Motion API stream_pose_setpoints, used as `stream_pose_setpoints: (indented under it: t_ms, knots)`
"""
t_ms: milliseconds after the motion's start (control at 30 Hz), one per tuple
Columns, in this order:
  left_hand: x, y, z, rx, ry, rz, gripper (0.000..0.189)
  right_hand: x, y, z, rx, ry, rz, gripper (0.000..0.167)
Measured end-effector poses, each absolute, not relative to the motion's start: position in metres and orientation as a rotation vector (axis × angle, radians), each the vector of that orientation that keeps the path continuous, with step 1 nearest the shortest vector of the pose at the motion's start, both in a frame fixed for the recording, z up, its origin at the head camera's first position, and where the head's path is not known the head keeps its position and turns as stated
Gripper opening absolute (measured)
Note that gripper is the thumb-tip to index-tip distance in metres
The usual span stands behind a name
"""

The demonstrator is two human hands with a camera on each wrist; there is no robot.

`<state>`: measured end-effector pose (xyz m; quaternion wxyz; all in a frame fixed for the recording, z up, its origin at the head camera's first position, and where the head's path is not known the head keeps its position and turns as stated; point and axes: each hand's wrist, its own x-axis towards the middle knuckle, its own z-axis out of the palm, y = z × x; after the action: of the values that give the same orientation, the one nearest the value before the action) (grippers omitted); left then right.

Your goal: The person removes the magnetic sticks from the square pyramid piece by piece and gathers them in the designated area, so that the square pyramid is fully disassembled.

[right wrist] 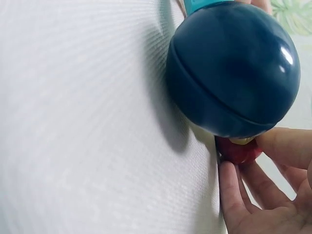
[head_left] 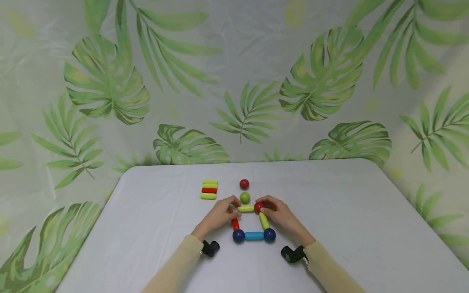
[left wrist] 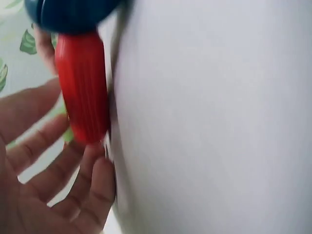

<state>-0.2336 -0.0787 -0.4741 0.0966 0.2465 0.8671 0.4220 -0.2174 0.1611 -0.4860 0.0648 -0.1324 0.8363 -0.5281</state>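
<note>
On the white table (head_left: pixel 348 211) lies a square frame of rods and balls. Two dark blue balls (head_left: pixel 238 235) (right wrist: pixel 234 68) are joined by a light blue rod (head_left: pixel 254 235). A red rod (head_left: pixel 235 224) (left wrist: pixel 83 87) and a green rod (head_left: pixel 264 220) form the sides. My left hand (head_left: pixel 231 209) (left wrist: pixel 58 161) pinches the left end of the yellow-green top rod (head_left: pixel 246 208), above the red rod. At the frame's far right corner my right hand (head_left: pixel 263 206) (right wrist: pixel 253 161) pinches a red ball (head_left: pixel 259 207) (right wrist: pixel 239 150).
Just beyond the frame sit a loose green ball (head_left: pixel 244 197) and, farther back, a loose red ball (head_left: pixel 244 184). A small row of yellow-green and red rods (head_left: pixel 209 189) lies at the back left. A leaf-print cloth hangs behind the table.
</note>
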Motion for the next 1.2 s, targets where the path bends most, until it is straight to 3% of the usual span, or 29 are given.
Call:
stream_pose_setpoints:
  t_ms: [533,767,1000,1200]
  knots:
    - [-0.237,-0.063,-0.474,0.713,2.818,1.207,0.015,-0.218,0.161,-0.484,-0.420,2.507,-1.608,0.027]
    - [-0.241,-0.092,-0.466,0.651,2.765,1.330,0.014,-0.218,0.162,-0.486,-0.374,2.541,-1.593,0.026]
    - [-0.251,-0.137,-0.468,0.357,2.962,1.275,0.016,-0.218,0.161,-0.485,-0.367,2.553,-1.577,0.027]
    - [-0.257,-0.150,-0.472,0.227,3.029,1.174,0.017,-0.217,0.162,-0.487,-0.379,2.559,-1.583,0.026]
